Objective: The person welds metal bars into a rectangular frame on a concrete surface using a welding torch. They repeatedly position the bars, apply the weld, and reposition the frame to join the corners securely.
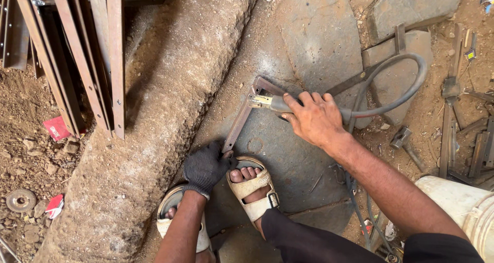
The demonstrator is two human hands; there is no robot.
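Outdoor workshop ground of dirt and flat stone slabs, seen from above. On the slab we see an angle-iron frame, its corner pointing away from us, which serves as our landmark. At the frame's near end, our left hand, in a dark knit glove, presses down on the bar, fingers curled over it; whether they wrap fully round we cannot tell. Just beside that end rests our sandalled foot. At the frame's corner, our bare right hand is closed around the welding holder, fingers wrapped over its grip, the tip touching the corner joint. A grey cable loops away from the holder, right of the frame. Rusty steel bars lean well left of the frame.
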